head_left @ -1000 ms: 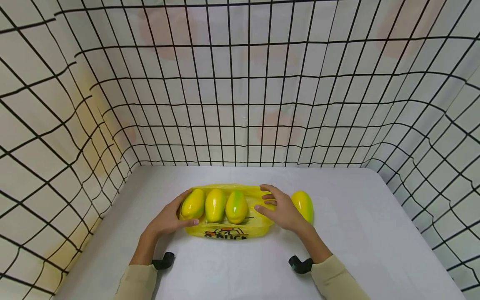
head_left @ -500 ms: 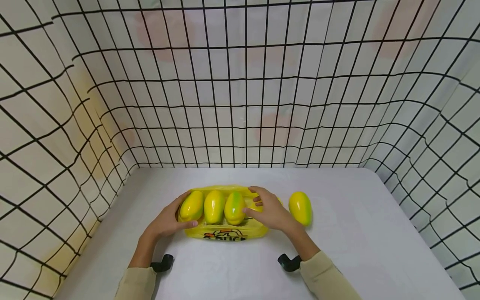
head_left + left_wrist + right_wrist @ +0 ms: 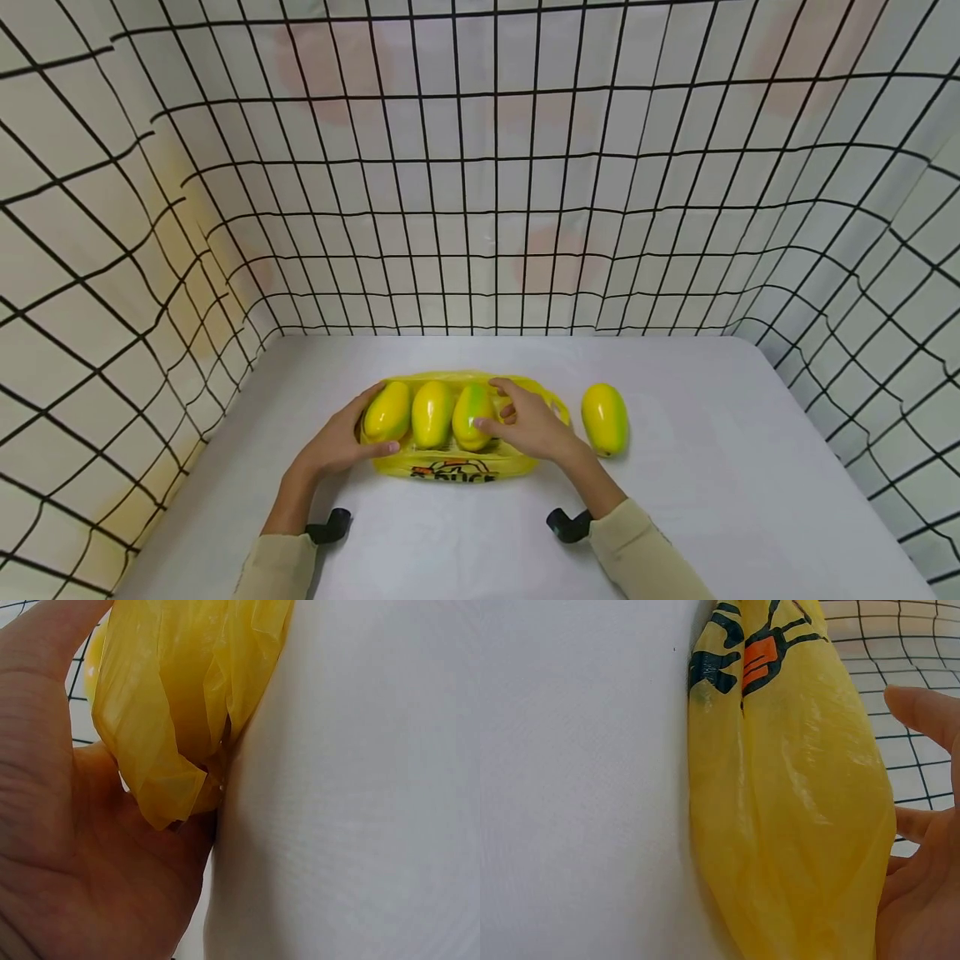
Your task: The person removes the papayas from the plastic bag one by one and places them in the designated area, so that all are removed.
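A yellow plastic bag (image 3: 435,468) with a dark print lies with its mouth spread on the table. Three yellow-green mangoes sit in it side by side: a left mango (image 3: 388,412), a middle mango (image 3: 432,415) and a right mango (image 3: 472,417). My left hand (image 3: 336,440) grips the bag's left end, thumb along the front edge and fingers behind. My right hand (image 3: 534,427) is over the bag's right part, its thumb tip at the right mango and its fingers loosely bent behind. In the right wrist view, thumb and fingers stand apart beyond the bag (image 3: 802,802).
Another mango (image 3: 604,419) lies on the white table (image 3: 720,467), right of the bag. A black wire grid (image 3: 495,208) over white sheeting rises behind the table and along both sides. Each wrist carries a black camera mount (image 3: 570,525).
My right hand has moved left from the bag's right end, near the separate mango, to the right mango in the bag. My left hand and the mangoes keep their places.
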### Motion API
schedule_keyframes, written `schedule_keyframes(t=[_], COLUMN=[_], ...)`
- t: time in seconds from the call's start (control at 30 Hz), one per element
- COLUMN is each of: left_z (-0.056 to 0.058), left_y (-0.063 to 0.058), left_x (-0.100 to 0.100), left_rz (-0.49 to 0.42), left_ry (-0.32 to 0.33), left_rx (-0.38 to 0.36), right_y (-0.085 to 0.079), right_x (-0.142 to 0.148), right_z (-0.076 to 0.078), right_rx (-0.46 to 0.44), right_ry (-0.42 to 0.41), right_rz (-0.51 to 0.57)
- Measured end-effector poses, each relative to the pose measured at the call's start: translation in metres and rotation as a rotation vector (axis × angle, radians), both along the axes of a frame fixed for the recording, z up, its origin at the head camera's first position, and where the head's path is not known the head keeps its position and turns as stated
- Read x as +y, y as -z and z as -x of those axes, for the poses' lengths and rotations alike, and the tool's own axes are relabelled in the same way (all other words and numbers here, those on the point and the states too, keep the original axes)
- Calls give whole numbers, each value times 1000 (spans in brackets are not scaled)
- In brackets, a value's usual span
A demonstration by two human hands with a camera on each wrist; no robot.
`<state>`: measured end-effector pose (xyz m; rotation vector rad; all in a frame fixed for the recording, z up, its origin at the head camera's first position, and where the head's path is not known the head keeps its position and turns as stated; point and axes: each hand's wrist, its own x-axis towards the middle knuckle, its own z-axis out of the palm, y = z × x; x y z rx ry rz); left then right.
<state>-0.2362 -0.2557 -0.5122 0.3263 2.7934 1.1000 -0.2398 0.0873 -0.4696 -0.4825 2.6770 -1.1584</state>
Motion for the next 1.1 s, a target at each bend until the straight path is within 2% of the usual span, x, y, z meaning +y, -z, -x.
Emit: schedule_keyframes(t=[0.73, 1.1], left_z=[2, 0], left_y=[1, -1], left_x=[1, 0], left_rz=[8, -7], left_ry=[-4, -2], left_rx=[3, 1], right_y=[20, 20], right_x=[-13, -18], right_z=[5, 4], right_rx=[11, 19], right_ry=[-34, -40], right_rz=[-6, 19])
